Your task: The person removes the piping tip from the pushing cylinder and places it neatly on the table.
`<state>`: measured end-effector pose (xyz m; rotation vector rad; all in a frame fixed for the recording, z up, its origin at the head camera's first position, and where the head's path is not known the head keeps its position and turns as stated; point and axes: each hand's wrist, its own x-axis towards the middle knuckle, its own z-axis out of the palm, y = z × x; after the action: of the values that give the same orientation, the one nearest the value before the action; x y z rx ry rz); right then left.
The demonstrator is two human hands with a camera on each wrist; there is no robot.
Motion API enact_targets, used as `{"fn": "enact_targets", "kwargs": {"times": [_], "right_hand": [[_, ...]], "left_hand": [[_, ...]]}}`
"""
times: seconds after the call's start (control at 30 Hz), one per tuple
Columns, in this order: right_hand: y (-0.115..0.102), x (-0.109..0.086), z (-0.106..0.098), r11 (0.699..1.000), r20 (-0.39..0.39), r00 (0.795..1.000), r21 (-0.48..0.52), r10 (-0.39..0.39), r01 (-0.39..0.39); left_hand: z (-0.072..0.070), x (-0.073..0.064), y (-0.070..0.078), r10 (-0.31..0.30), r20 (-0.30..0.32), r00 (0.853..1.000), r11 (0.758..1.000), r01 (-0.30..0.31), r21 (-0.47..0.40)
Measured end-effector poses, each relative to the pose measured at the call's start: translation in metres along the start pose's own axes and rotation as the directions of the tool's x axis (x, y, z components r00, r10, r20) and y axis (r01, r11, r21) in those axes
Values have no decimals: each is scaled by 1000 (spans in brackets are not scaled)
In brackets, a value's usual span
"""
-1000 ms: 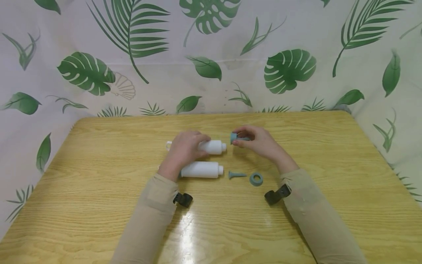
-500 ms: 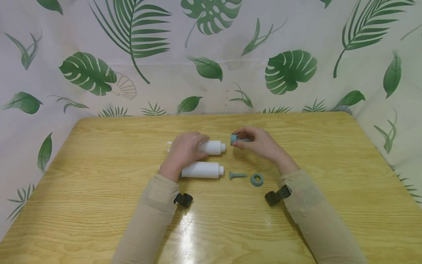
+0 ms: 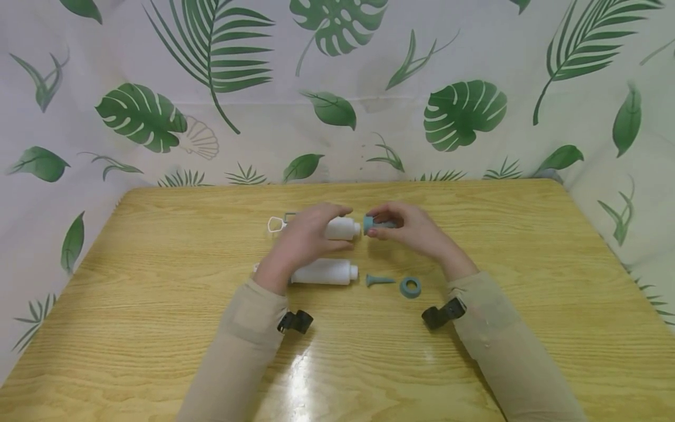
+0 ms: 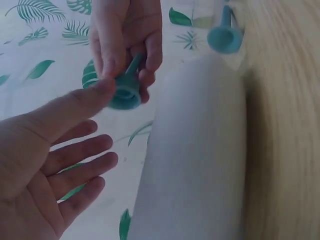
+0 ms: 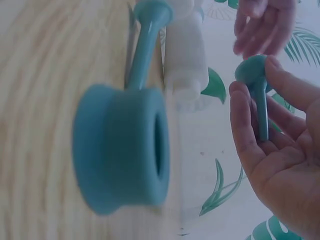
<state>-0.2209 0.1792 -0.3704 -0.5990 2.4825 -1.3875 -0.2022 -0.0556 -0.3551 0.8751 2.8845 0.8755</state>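
Note:
My left hand [image 3: 308, 231] is spread over the far white bottle [image 3: 340, 228], which shows between thumb and fingers in the head view. In the left wrist view its fingers are straight and nothing lies in the palm. My right hand [image 3: 413, 225] pinches a small teal funnel [image 5: 252, 72] by its wide end, the stem lying back toward the palm. The funnel's mouth faces the bottle's neck, a short gap from it. From the left wrist, my thumb tip overlaps the funnel's rim. A second white bottle [image 3: 324, 271] lies nearer, partly behind my left wrist.
Another teal funnel [image 3: 381, 280] lies on the wooden table [image 3: 474, 381] just right of the near bottle's neck. Beside it sits a teal ring [image 3: 410, 287]. A white loop [image 3: 275, 224] sticks out left of my left hand. Leaf-printed cloth [image 3: 232, 140] hangs behind the table.
My left hand has loosened from the far bottle, its fingers now spread. That bottle has shifted slightly away from me, and more of the white loop shows. My right hand has brought the funnel slightly left.

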Motion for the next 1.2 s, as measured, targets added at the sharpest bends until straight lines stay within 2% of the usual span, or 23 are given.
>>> {"fn": "enact_targets", "kwargs": {"times": [0.1, 0.2, 0.43, 0.63, 0.77, 0.9, 1.2], "right_hand": [[-5, 0, 3, 999, 20, 1000, 23, -25, 24], [-9, -2, 5, 999, 31, 999, 40, -30, 28], [-14, -4, 7, 997, 48, 998, 59, -49, 46], [-14, -5, 3, 999, 36, 998, 26, -42, 41], [-13, -6, -2, 999, 11, 999, 15, -37, 37], [-13, -6, -5, 999, -6, 999, 6, -52, 52], [-12, -7, -5, 998, -48, 997, 21, -57, 58]], "left_hand": [[5, 1, 5, 29, -9, 1000, 993, -30, -112], [10, 2, 8, 51, -38, 998, 985, -56, -163], [16, 3, 8, 64, -135, 989, 976, -90, -197], [12, 3, 3, 60, -147, 987, 965, -95, -243], [8, 2, 0, 43, -153, 987, 967, -80, -243], [4, 1, -2, 49, -172, 984, 966, -91, -244], [6, 0, -2, 31, -204, 978, 960, -86, -267]]}}
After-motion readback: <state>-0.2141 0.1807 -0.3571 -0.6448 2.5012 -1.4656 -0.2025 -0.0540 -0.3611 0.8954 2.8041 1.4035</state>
